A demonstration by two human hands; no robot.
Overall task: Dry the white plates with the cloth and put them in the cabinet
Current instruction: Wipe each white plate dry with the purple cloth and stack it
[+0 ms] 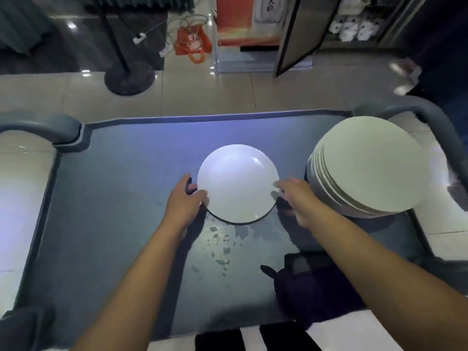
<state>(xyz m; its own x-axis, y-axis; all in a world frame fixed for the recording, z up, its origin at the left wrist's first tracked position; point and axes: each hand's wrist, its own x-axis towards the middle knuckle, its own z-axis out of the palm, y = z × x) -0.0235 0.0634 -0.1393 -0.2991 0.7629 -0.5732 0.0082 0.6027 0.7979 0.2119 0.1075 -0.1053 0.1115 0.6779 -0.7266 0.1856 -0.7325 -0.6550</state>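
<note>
At the far left, a pale tiled floor (pixel 27 188) lies beside a grey cart. The cart's top serves as a counter (pixel 114 198), dark grey with a raised rim and rounded handles at the corners; blue-white light falls on its far part. Behind it on the floor stand a black round post base (pixel 129 78) and an orange bag (pixel 192 43) with white cables near it.

The left hand (pixel 183 201) holds the left edge of a single white plate (pixel 236 182), with the thumb on the rim and the fingers curled under. The plate is in the middle of the counter, tilted a little toward the person. The right hand (pixel 295 196) pinches its right edge. Water drops (pixel 222 247) lie on the counter in front of the plate.

A dark cloth (pixel 311 287) lies near the right forearm. At the right, a stack of white plates (pixel 367 165) leans, close to the right hand. Beyond it, a cabinet door (pixel 301 34) stands open.
</note>
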